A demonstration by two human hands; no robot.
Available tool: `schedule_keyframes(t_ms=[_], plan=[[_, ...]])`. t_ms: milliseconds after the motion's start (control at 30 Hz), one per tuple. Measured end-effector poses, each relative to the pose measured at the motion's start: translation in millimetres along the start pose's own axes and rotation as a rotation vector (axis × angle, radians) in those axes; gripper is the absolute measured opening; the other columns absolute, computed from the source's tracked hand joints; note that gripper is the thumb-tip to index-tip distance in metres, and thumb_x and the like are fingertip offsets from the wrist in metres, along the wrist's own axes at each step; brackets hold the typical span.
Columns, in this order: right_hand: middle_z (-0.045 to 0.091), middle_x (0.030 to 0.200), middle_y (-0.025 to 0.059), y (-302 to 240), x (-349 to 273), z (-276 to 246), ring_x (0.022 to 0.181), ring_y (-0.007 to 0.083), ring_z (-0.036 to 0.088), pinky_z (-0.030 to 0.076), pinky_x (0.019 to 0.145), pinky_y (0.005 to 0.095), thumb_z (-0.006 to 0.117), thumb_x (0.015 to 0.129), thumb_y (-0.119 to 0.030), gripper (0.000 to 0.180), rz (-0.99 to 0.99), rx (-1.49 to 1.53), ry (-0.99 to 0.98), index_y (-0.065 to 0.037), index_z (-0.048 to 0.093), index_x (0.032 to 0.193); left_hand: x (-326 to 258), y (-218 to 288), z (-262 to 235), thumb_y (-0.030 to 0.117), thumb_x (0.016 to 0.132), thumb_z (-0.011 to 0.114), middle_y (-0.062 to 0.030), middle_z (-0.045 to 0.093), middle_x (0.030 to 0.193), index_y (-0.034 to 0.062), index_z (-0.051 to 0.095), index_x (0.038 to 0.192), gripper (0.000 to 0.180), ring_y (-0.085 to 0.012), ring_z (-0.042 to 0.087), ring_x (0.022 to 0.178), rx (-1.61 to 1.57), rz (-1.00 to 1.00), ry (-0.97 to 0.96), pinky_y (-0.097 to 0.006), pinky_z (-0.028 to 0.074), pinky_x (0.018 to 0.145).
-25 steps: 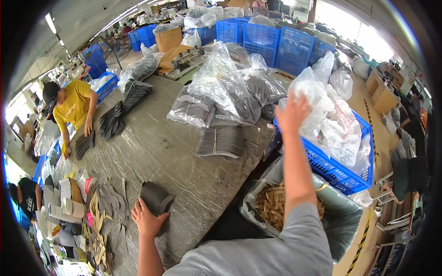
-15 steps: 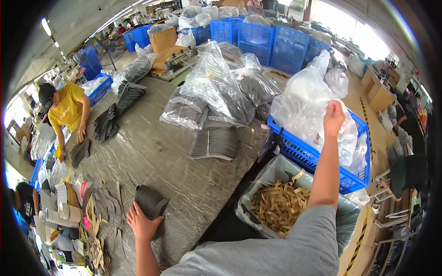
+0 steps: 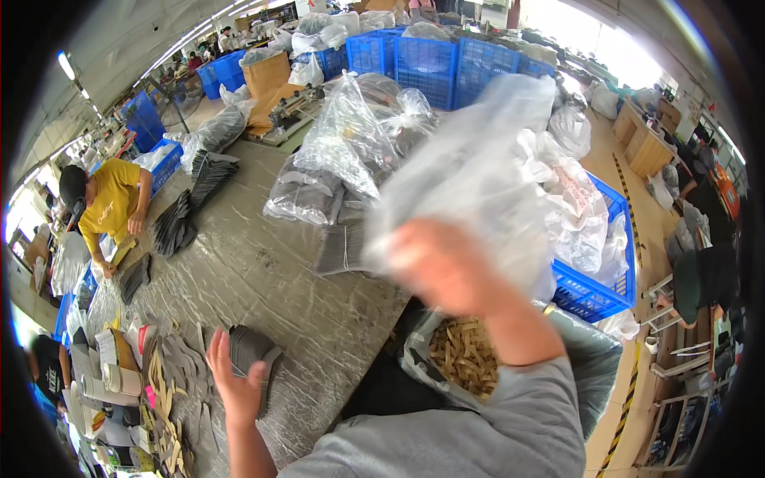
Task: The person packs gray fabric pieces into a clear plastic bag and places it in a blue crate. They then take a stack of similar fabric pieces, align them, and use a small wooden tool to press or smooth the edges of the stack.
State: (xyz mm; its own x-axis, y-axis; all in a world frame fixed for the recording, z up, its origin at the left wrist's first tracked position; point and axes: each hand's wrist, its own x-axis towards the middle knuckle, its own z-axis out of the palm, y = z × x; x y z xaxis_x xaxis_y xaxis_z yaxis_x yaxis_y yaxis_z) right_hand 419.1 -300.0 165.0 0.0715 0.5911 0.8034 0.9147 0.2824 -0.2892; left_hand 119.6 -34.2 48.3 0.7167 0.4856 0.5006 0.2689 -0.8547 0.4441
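Head view: the right hand (image 3: 450, 267) is raised close to the camera and blurred, its fingers closed on a large clear plastic bag (image 3: 478, 171) that billows above it, over the edge of the grey table (image 3: 263, 271). The left hand (image 3: 235, 382) rests low on the table, fingers spread and pressed against a small stack of dark grey flat pieces (image 3: 255, 350); it touches the stack, but whether it grips it I cannot tell. Just left of that hand lie loose grey and tan cut pieces (image 3: 171, 382) and some rolls with pink and white ends. Further up the table sit clear bags stuffed with dark pieces (image 3: 335, 159), with a banded dark bundle (image 3: 343, 247) lying in front of them. To the right, a blue plastic crate (image 3: 598, 287) holds more crumpled clear bags, one of them with a faint reddish print. Below it, near the person's grey sleeve, a bin lined with a grey bag (image 3: 590, 366) holds tan strips (image 3: 462, 354). Blue crates (image 3: 446, 56) line the far end beside a brown cardboard box (image 3: 267, 76). A person in a yellow shirt (image 3: 107, 203) works at the table's left side.
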Motion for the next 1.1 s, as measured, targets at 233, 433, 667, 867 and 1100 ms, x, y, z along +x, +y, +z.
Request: schedule_keyframes(t_ms=[233, 433, 667, 867, 1100], plan=[[0.050, 0.064, 0.0039, -109, -15, 198, 0.051, 0.0211, 0.056, 0.045, 0.048, 0.0349, 0.059, 0.073, -0.014, 0.014, -0.371, 0.068, -0.430, -0.007, 0.056, 0.086, 76, 86, -16, 0.008, 0.089, 0.056, -0.0151, 0.066, 0.095, -0.0042, 0.063, 0.094, 0.015, -0.0277, 0.064, 0.091, -0.825, -0.262, -0.704, -0.036, 0.051, 0.082], [0.054, 0.073, 0.0025, -123, -11, 211, 0.078, 0.0231, 0.058, 0.042, 0.072, 0.0399, 0.061, 0.082, -0.025, 0.017, -0.361, 0.386, -0.169, -0.011, 0.056, 0.074, 26, 33, 48, 0.016, 0.088, 0.062, -0.0202, 0.060, 0.110, -0.0043, 0.061, 0.108, 0.029, -0.0324, 0.061, 0.101, 0.050, -0.001, -0.590, -0.040, 0.051, 0.085], [0.048, 0.135, 0.0216, 6, -102, 86, 0.125, 0.0353, 0.047, 0.038, 0.103, 0.0405, 0.081, 0.072, -0.019, 0.082, 0.992, 0.097, -0.223, -0.005, 0.038, 0.141, 15, 20, 37, 0.007, 0.079, 0.072, -0.0130, 0.057, 0.109, -0.0025, 0.059, 0.108, 0.034, -0.0242, 0.057, 0.097, -0.231, -0.233, -0.237, -0.033, 0.052, 0.074], [0.064, 0.113, 0.0089, 42, -154, 115, 0.106, 0.0176, 0.058, 0.045, 0.091, 0.0299, 0.061, 0.086, -0.005, 0.041, 1.170, 0.476, 0.306, 0.000, 0.054, 0.126, -40, 1, 18, 0.009, 0.091, 0.062, -0.0083, 0.063, 0.093, -0.0019, 0.059, 0.098, 0.013, -0.0150, 0.060, 0.074, -0.746, -0.560, 0.109, -0.026, 0.050, 0.069], [0.062, 0.117, 0.0053, 36, -157, 141, 0.105, 0.0140, 0.057, 0.045, 0.091, 0.0288, 0.051, 0.097, -0.011, 0.033, 1.103, 0.855, 0.289, -0.001, 0.053, 0.128, -32, 2, -5, -0.001, 0.091, 0.053, -0.0184, 0.066, 0.107, -0.0050, 0.060, 0.113, 0.023, -0.0261, 0.069, 0.086, -1.573, -0.878, -0.232, -0.032, 0.060, 0.061]])
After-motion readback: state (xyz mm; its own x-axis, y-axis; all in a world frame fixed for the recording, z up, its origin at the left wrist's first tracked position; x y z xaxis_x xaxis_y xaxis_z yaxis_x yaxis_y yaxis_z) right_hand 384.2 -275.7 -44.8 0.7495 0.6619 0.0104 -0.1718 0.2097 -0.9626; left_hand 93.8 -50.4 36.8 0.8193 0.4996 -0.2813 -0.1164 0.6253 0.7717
